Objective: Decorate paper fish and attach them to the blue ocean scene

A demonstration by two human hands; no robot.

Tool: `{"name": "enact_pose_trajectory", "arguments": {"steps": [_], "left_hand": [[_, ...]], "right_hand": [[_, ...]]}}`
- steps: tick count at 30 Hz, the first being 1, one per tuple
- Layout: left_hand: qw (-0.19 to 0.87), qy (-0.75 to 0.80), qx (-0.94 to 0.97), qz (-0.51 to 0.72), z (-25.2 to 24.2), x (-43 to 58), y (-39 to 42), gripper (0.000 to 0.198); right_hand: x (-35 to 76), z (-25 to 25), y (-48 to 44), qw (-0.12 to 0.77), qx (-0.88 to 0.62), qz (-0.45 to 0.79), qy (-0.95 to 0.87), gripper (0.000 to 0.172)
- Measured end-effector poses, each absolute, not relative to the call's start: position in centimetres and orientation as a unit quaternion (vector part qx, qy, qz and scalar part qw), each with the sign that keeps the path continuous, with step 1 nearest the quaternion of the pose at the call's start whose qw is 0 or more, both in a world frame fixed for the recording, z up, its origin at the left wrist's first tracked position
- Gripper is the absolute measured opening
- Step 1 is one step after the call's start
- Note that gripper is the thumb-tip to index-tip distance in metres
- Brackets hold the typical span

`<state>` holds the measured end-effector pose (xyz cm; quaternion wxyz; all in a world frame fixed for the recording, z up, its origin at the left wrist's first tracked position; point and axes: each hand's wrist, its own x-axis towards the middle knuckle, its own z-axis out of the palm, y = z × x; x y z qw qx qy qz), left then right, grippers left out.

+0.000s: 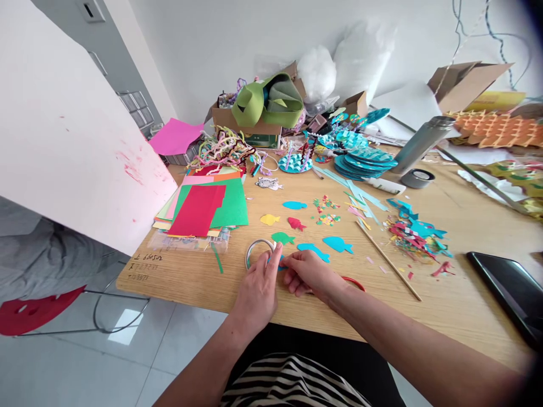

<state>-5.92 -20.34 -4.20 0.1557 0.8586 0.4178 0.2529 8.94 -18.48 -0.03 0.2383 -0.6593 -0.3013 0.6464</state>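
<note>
My left hand [258, 285] rests on the wooden table [445, 294] beside a thin roll of tape [257, 250], its fingers pinched on a strip of tape at the roll's right side. My right hand [306, 272] meets it, fingers closed on a small blue paper cutout [280, 260] that is mostly hidden. Paper fish lie just beyond: a green one [283, 238], a red one [296, 224], a yellow one [270, 219] and blue ones [337, 244]. Red scissors [354, 281] peek out from under my right wrist.
A stack of coloured paper sheets [203, 209] lies at the left. A wooden stick [388, 260], paper scraps [413, 234], blue paper plates [365, 161], a metal bottle [422, 144], cardboard boxes [254, 121] and a dark tablet [509, 288] crowd the table. A white board [63, 130] leans at left.
</note>
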Motion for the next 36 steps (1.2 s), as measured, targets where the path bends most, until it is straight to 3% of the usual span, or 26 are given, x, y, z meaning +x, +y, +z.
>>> {"name": "enact_pose_trajectory", "arguments": {"steps": [7, 15, 23, 27, 30, 36], "left_hand": [[0.189, 0.409, 0.846, 0.285, -3.8, -6.0, -20.3, 0.072], [0.095, 0.396, 0.883, 0.232, -3.9, -5.7, -20.3, 0.072], [0.101, 0.409, 0.876, 0.233, -4.0, -5.9, -20.3, 0.07], [0.158, 0.408, 0.86, 0.262, -4.0, -5.9, -20.3, 0.073], [0.192, 0.403, 0.848, 0.287, -4.0, -5.9, -20.2, 0.075], [0.23, 0.416, 0.824, 0.308, -4.2, -5.9, -20.2, 0.075]], "right_hand": [[8.8, -0.8, -18.0, 0.224, -0.679, 0.617, -0.329, 0.022], [9.2, -0.3, -17.8, 0.184, -0.674, 0.618, -0.36, 0.027], [10.4, -0.6, -17.6, 0.152, -0.682, 0.574, -0.427, 0.024], [10.8, -0.3, -19.2, 0.139, -0.688, 0.341, -0.626, 0.024], [10.8, -0.4, -20.5, 0.048, -0.617, 0.144, -0.772, 0.036], [10.7, -0.7, -21.1, -0.071, -0.529, 0.038, -0.845, 0.039]]}}
